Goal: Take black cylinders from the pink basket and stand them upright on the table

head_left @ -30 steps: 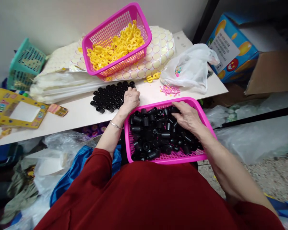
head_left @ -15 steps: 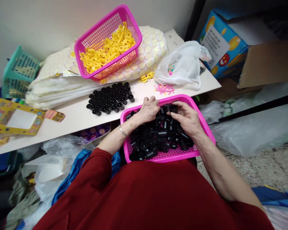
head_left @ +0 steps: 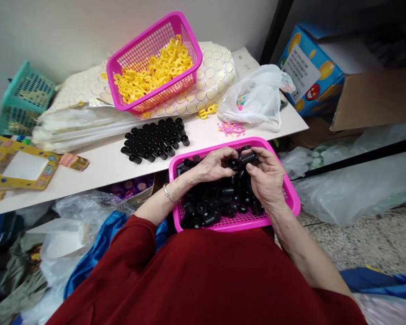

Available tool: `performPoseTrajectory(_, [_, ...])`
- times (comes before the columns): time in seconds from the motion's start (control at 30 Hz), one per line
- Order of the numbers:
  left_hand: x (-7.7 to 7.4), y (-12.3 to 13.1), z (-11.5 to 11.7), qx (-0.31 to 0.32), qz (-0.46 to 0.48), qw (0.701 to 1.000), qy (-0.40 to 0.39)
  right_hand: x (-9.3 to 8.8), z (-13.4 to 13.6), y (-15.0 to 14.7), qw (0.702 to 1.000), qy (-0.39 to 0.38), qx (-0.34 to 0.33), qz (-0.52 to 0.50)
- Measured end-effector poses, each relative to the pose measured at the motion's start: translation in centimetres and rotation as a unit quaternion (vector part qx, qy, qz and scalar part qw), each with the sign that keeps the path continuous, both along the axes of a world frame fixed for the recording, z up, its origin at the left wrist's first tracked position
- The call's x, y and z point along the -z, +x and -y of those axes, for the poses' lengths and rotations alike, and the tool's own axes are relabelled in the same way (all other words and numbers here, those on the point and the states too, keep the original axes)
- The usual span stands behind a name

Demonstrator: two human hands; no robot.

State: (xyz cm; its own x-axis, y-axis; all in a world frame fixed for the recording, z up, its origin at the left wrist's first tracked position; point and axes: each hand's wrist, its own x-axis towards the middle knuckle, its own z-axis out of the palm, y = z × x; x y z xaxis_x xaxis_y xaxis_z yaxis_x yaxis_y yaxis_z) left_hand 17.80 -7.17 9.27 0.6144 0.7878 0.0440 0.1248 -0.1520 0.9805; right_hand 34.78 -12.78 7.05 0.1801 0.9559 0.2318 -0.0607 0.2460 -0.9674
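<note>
A pink mesh basket (head_left: 292, 205) holds a jumble of black plastic tubes (head_left: 227, 192) in front of my body. Over its far side, my right hand (head_left: 266, 175) pinches one short black tube (head_left: 249, 157) between thumb and fingers. Facing it, my left hand (head_left: 216, 165) curls its thumb and fingers round another black tube (head_left: 233, 163), whose hollow end shows. The two hands are close together. On the white table, several black tubes stand upright in tight rows (head_left: 155, 140), left of the basket's far edge.
A second pink basket (head_left: 192, 74) of yellow plastic pieces (head_left: 155, 70) sits at the back on dotted sheets (head_left: 218, 67). Small pink bits (head_left: 232, 129) lie beside a white plastic bag (head_left: 262, 97). A blue carton (head_left: 311, 72) is at right; a yellow printed card (head_left: 20, 160) at left.
My left hand has moved right and turned from reaching down into the basket to curling round a tube. My right hand has lifted a tube into clearer view, nearer the left hand.
</note>
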Motion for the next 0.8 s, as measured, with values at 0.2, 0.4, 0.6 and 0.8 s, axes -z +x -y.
performPoseTrajectory(0.2, [0.1,-0.2,0.1,-0.006,0.018,0.998,-0.061,0.0,0.0,0.1,1.0,0.012,-0.019,0.016])
performPoseTrajectory(0.4, [0.5,-0.3,0.0,0.023,0.06,0.992,-0.109,-0.1,-0.1,0.4,0.994,0.047,-0.029,0.095])
performPoseTrajectory(0.6, [1.7,-0.2,0.1,-0.008,0.083,0.994,-0.074,0.0,-0.3,1.4,0.941,0.102,-0.137,0.291])
performPoseTrajectory(0.8, [-0.9,-4.1,-1.6,-0.179,-0.157,0.963,0.127,1.7,-2.3,3.4,0.952,0.031,-0.044,0.301])
